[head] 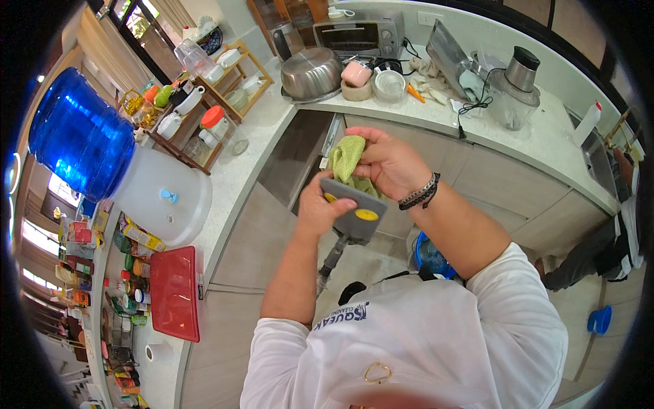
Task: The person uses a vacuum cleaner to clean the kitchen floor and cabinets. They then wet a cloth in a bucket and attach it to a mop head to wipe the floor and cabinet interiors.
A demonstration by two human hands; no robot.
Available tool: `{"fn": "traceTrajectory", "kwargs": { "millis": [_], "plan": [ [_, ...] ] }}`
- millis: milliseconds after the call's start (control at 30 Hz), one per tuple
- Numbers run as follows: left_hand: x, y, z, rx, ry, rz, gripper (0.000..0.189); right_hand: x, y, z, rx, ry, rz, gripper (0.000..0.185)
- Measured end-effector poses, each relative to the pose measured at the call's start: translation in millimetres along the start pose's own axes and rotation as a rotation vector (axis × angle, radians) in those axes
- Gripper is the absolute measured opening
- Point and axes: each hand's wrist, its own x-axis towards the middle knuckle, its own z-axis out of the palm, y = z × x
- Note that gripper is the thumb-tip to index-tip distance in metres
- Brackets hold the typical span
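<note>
In front of my chest, my left hand [319, 207] grips a flat grey mop head [352, 207] with yellow oval parts. Its thumb lies on the grey face. From the head a dark handle [334, 255] runs down towards my body. A green microfiber cloth [348, 156] is bunched over the far edge of the mop head, and my right hand [391, 161] pinches it between thumb and fingers. Part of the cloth is hidden behind the head. Beyond my hands, a corner cabinet opening [301, 148] shows a dark inside.
A speckled counter [319, 106] curves around, bearing a steel pot [311, 74], a toaster oven [360, 36] and a food processor [516, 97]. At left stand a water dispenser [163, 189] and a red tray [173, 294]. Blue buckets [433, 255] are on the floor. Another person stands at the sink, far right.
</note>
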Motion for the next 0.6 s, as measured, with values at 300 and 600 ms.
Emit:
{"fn": "traceTrajectory", "kwargs": {
  "millis": [300,600],
  "plan": [
    [7,-1,-39,-0.226,-0.175,-0.066,0.031,13,1,-12,-0.608,0.187,-0.175,0.018],
    [7,8,-21,-0.381,-0.080,-0.152,0.034,35,10,-10,-1.394,0.186,-0.772,0.016]
  ]
}}
